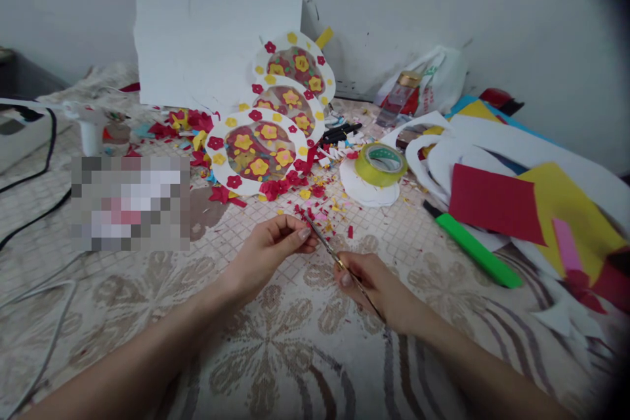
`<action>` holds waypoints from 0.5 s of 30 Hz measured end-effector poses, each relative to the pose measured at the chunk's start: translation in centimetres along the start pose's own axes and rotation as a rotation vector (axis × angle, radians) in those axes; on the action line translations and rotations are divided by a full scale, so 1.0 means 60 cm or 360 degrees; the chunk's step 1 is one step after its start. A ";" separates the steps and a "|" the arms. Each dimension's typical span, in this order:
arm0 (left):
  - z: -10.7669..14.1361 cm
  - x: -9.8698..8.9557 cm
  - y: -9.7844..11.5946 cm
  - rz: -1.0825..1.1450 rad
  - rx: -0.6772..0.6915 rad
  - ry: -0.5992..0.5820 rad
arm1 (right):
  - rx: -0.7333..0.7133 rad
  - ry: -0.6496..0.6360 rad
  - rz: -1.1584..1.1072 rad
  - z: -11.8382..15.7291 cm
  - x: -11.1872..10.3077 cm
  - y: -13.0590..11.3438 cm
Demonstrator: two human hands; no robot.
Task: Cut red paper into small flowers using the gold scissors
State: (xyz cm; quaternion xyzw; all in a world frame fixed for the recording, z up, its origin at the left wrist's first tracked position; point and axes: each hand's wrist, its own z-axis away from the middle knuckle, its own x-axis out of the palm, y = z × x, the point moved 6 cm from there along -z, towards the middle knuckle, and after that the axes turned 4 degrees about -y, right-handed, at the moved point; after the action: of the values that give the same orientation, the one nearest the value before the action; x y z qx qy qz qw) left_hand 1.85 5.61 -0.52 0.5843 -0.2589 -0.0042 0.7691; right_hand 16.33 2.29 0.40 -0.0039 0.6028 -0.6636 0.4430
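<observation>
My left hand [278,239] is closed in a pinch in the middle of the table. A small red paper piece [309,226] shows at its fingertips, mostly hidden by them. My right hand [371,285] grips thin metal scissors [327,244], seen nearly edge-on. Their tips reach up and left to the left fingertips, by the red paper. Just beyond both hands lie tiny red, pink and yellow paper scraps [322,210]. Behind them, white paper rings [216,169] with clear middles lean in an overlapping row, decorated with red and yellow paper flowers.
Green-yellow tape [381,165] lies on a white paper disc [369,193]. At right are a green cutter knife [477,249], red paper [497,203] and yellow paper [575,210]. A glue gun [91,128] and cables stand left, beside a blurred patch. White board [197,33] leans on the wall.
</observation>
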 end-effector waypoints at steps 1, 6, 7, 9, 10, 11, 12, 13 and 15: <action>0.000 0.000 -0.001 -0.0001 0.0000 -0.0003 | 0.0000 0.0002 0.0013 -0.001 0.000 0.001; 0.001 0.000 -0.001 0.0007 0.0007 0.0005 | -0.0019 0.0012 0.0055 -0.004 0.002 0.007; 0.001 0.001 -0.001 0.0007 0.0009 0.0003 | -0.0023 0.0018 0.0065 -0.004 0.002 0.008; 0.001 0.001 -0.002 0.0004 0.0016 0.0000 | -0.0016 0.0019 0.0091 -0.004 0.001 0.009; 0.001 0.001 -0.002 0.0000 0.0019 -0.0002 | -0.0009 0.0016 0.0103 -0.003 0.001 0.009; 0.000 0.000 -0.002 -0.0005 0.0021 -0.0003 | -0.0005 0.0010 0.0111 -0.003 0.001 0.009; 0.000 0.000 -0.003 -0.0012 0.0024 -0.0006 | -0.0004 0.0002 0.0113 -0.003 0.001 0.009; 0.000 0.000 -0.003 -0.0020 0.0027 -0.0011 | -0.0005 -0.0004 0.0112 -0.003 0.001 0.008; 0.000 0.000 -0.003 -0.0035 0.0032 -0.0021 | -0.0013 -0.0005 0.0107 -0.004 0.001 0.008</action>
State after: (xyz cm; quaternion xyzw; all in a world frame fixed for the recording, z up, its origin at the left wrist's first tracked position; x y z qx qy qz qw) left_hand 1.89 5.58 -0.70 0.5947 -0.2576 -0.0139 0.7614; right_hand 16.45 2.49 -0.05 0.0135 0.6046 -0.6458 0.4660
